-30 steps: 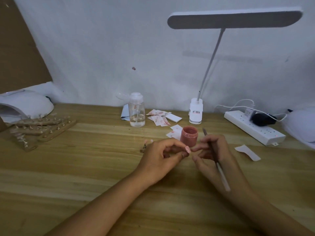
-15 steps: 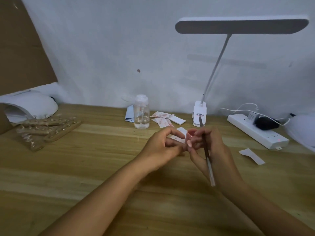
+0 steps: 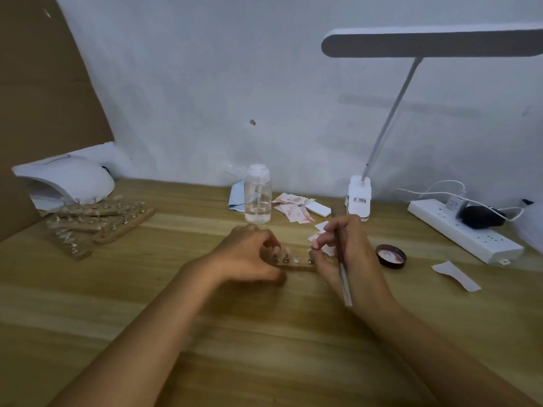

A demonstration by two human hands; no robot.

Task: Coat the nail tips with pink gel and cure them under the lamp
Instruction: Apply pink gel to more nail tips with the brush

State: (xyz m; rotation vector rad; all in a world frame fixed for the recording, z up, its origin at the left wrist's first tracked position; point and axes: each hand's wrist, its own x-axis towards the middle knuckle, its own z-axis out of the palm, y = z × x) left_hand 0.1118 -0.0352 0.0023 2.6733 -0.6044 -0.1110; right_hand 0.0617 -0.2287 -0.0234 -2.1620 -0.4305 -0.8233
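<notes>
Both hands have parted and dropped to a wooden holder [image 3: 296, 267] of nail tips [image 3: 296, 261] on the desk [image 3: 264, 348]. The left hand [image 3: 246, 257] curls round its left end, probably to steady it; the right hand [image 3: 349, 251] pinches the brush [image 3: 340, 259], kept clear of the tips, fingertips [image 3: 316, 245] touching the right end. The curing lamp [image 3: 67, 183] sits far left.

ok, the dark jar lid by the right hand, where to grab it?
Pinch the jar lid across its outer rim, straight down from above. It lies flat on the table, open side up with pink smears inside, so the side wall is probably the only clean face. It lies apart from the right hand.
</notes>
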